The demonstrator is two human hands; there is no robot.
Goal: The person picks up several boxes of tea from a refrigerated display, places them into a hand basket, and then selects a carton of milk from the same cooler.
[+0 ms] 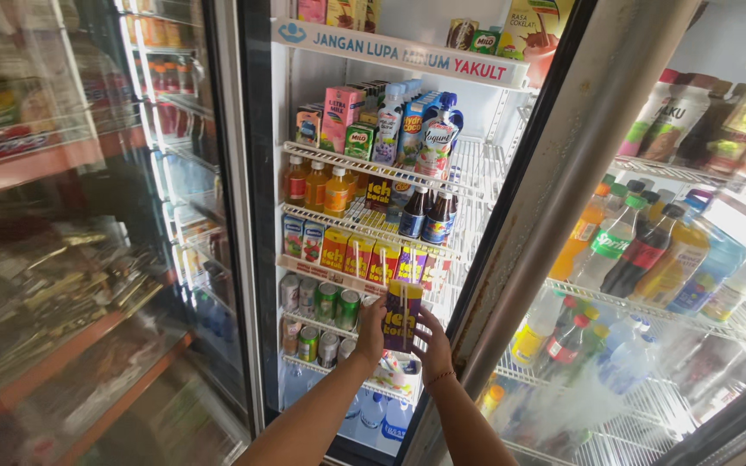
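Both my hands hold one purple and yellow drink carton (402, 314) upright in front of an open drinks fridge. My left hand (372, 330) grips its left side and my right hand (433, 343) grips its right side, with a thin band on that wrist. The carton is just below a wire shelf (304, 266) with a row of similar yellow, red and purple cartons (371, 255). Under it stand several drink cans (325, 302).
The fridge door (641, 259) is swung open to the right, with bottles seen through its glass. Higher wire shelves carry juice bottles (321, 188), dark bottles (427, 214) and milk cartons (390, 125). Another glass-door fridge (174, 173) stands at left, beside store shelves.
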